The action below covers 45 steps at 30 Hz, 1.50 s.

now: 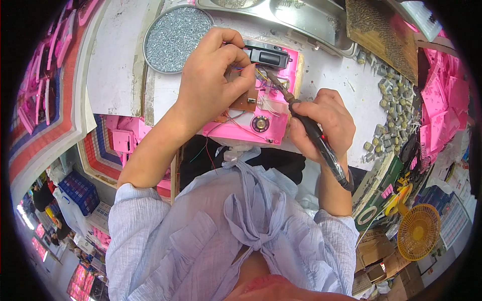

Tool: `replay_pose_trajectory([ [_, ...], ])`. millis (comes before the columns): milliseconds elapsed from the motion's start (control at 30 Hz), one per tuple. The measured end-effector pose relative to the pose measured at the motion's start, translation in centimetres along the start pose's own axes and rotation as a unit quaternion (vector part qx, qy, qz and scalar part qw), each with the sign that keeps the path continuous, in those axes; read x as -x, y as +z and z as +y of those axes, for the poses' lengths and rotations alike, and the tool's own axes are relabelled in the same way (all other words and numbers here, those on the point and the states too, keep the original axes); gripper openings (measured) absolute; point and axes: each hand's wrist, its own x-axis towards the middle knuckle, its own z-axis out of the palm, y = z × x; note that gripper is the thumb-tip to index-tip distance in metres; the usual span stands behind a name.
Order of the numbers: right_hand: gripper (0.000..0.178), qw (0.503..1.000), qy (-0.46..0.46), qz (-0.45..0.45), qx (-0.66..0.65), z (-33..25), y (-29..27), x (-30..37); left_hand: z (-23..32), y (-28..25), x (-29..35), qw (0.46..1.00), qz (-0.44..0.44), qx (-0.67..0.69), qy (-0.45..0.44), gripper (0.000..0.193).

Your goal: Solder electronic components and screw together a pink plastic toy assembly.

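A pink plastic housing point(239, 131) lies on the worktable in front of me, with loose wires, a brown circuit board point(244, 102) and a small round speaker point(260, 124) in it. My right hand point(324, 120) grips a black-handled soldering iron point(317, 138), its tip pointing up and left to the wires. Over the housing's left side, my left hand point(218, 75) pinches thin wires point(238, 69) between thumb and fingers. Just beyond the wires sits a black plastic part point(266, 55) at the housing's far edge.
A round tray of small screws point(178, 37) stands at the far left, and metal trays point(321, 22) at the back. Several small motors point(389, 110) lie on the right, near stacked pink parts point(444, 100). A yellow fan point(418, 232) is at the lower right.
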Motion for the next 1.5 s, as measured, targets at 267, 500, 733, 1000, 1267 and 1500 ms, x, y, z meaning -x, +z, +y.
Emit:
replay_pose_trajectory([
  [267,0.028,1.0,-0.002,-0.011,-0.003,0.1,0.3,-0.4,0.0,0.2,0.0,1.0,0.002,0.002,-0.004,0.015],
  [500,0.028,1.0,-0.008,-0.002,-0.004,0.4,0.5,-0.5,0.0,0.2,0.0,1.0,0.004,0.001,0.001,0.016],
  [733,0.028,1.0,-0.007,-0.015,0.002,0.2,0.3,-0.7,0.1,0.3,0.0,1.0,0.013,-0.005,-0.002,0.016],
  [1000,0.028,1.0,-0.007,-0.012,0.001,0.0,0.0,-0.5,-0.1,0.5,0.0,1.0,0.021,-0.01,0.013,0.015],
  [1267,0.028,1.0,-0.003,0.0,-0.005,-0.4,-0.9,0.2,0.0,0.4,0.2,1.0,0.011,-0.011,0.003,0.012],
  [1500,0.026,0.999,-0.006,0.042,-0.009,-0.5,-1.8,0.7,0.2,0.4,0.1,1.0,0.013,-0.017,-0.001,0.015],
])
